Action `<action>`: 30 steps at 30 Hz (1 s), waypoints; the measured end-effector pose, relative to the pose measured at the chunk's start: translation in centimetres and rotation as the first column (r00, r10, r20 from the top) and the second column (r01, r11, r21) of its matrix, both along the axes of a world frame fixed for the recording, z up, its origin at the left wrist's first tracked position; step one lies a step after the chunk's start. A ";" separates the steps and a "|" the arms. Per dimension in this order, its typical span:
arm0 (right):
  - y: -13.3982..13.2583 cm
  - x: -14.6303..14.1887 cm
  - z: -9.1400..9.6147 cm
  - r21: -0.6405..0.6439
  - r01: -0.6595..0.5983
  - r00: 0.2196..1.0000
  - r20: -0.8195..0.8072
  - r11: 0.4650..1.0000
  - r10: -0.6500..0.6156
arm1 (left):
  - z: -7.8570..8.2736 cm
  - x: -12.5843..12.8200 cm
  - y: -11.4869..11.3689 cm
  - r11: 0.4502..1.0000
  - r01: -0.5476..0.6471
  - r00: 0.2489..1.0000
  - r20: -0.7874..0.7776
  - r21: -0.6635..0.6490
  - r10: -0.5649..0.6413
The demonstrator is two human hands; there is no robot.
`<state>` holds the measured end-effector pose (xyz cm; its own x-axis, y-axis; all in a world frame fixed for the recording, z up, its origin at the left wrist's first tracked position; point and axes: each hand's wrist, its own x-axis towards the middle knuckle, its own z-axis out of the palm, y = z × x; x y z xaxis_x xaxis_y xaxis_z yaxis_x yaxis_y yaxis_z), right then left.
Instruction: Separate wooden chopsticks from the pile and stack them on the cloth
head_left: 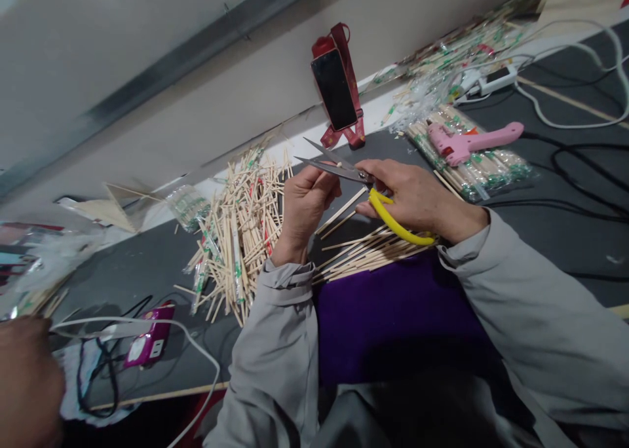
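Note:
Yellow-handled scissors [400,222] are in my right hand [417,196], their blades parted and pointing left. My left hand [312,199] is closed in a pinch right beside the blades. A small pale end of a wooden stick [339,165] shows between the blades; the rest of it is hidden by my fingers. Under my hands, several loose wooden sticks [363,255] lie along the edge of a purple cloth [383,317]. To the left of my left hand is a heap of wooden sticks [246,232], some still in clear wrappers with green print.
A pink glue gun [472,143] rests on a plastic-wrapped bundle of sticks [501,169] at right, with black cables nearby. A phone [335,88] leans upright at the back. A purple power socket [150,333] and white cord lie left, near another person's blurred hand [27,376].

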<state>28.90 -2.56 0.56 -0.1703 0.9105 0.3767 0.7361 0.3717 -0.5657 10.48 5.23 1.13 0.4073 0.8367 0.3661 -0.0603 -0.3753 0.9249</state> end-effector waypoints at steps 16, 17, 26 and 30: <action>-0.2 -0.2 0.6 -0.005 0.064 0.997 0.040 0.998 -0.063 | -0.3 0.2 0.0 1.000 -0.002 0.998 0.059 0.011 0.002; -0.3 -0.3 0.6 -0.010 0.072 0.996 0.048 0.997 -0.071 | -0.3 0.2 0.1 1.000 -0.002 0.998 0.057 0.008 0.001; -0.2 -0.2 0.5 -0.017 0.130 0.982 0.138 0.991 -0.126 | -0.6 0.4 0.5 0.997 0.010 0.997 0.079 -0.071 -0.005; -0.2 -0.2 0.4 0.001 0.133 0.981 0.141 0.991 -0.132 | -0.4 0.4 0.3 0.998 -0.028 0.994 0.104 -0.062 0.035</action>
<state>28.75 -2.77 1.01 -0.0986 0.9315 0.3502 0.8507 0.2615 -0.4560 10.84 5.57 0.70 0.3425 0.8705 0.3535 -0.1468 -0.3221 0.9353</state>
